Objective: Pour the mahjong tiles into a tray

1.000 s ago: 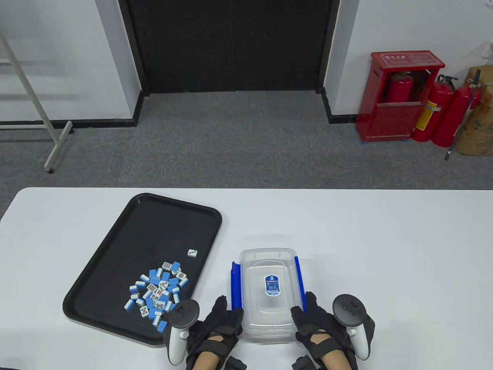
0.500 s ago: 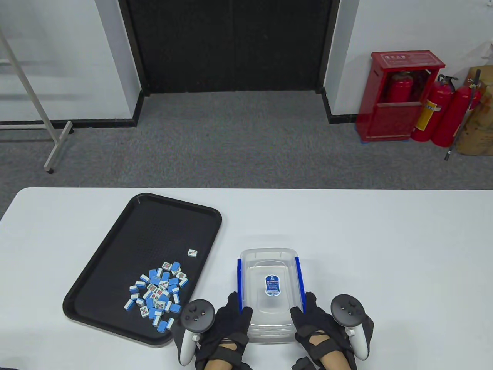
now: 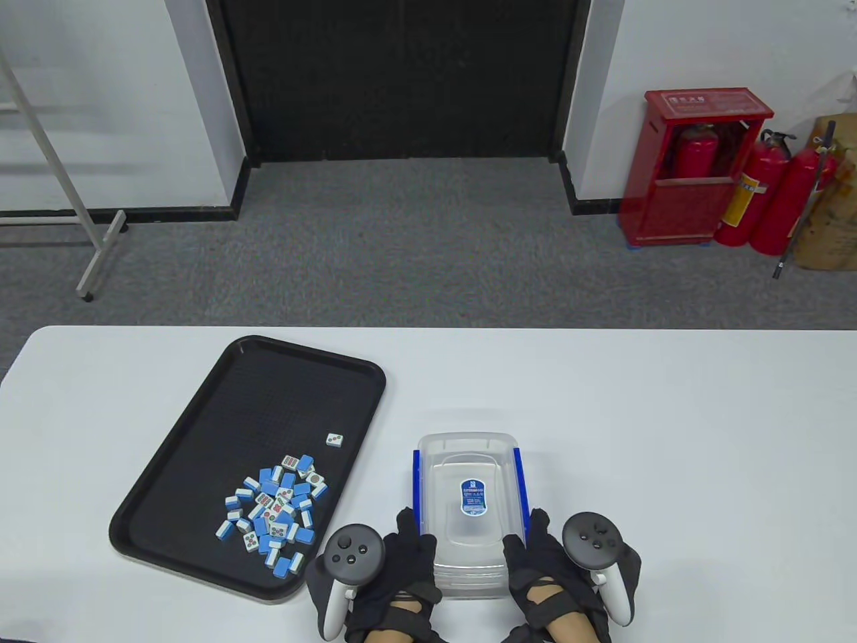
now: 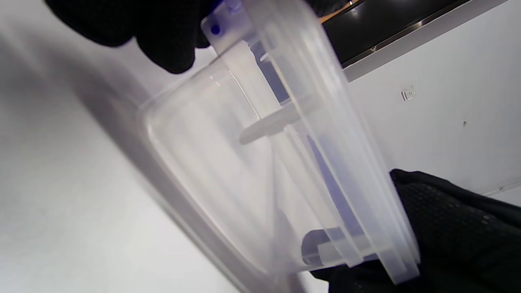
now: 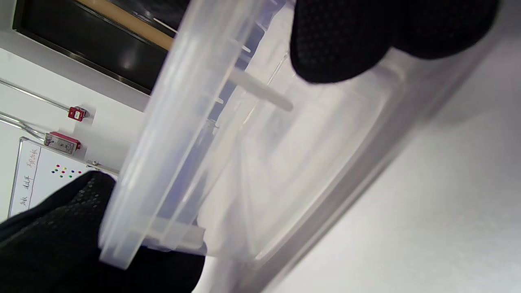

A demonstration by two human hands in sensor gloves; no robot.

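A clear plastic box (image 3: pixel 469 509) with blue side clips and a blue label stands empty on the white table, near the front edge. My left hand (image 3: pixel 405 556) grips its near left side and my right hand (image 3: pixel 535 552) grips its near right side. The box fills the left wrist view (image 4: pixel 260 162) and the right wrist view (image 5: pixel 244 162), with gloved fingers (image 4: pixel 171 36) (image 5: pixel 338 40) on its wall. A black tray (image 3: pixel 201 435) lies to the left, holding a pile of blue-backed mahjong tiles (image 3: pixel 274 512) and one lone tile (image 3: pixel 335 439).
The tray's near right corner (image 3: pixel 284 589) lies close to my left hand's tracker (image 3: pixel 351 552). The white table (image 3: pixel 669 435) stretches right of the box. Red fire extinguishers (image 3: pixel 770 194) stand on the floor far behind.
My left hand has moved right onto the box's left side, and the left blue clip has folded in against the box. My right hand has stayed on the right side.
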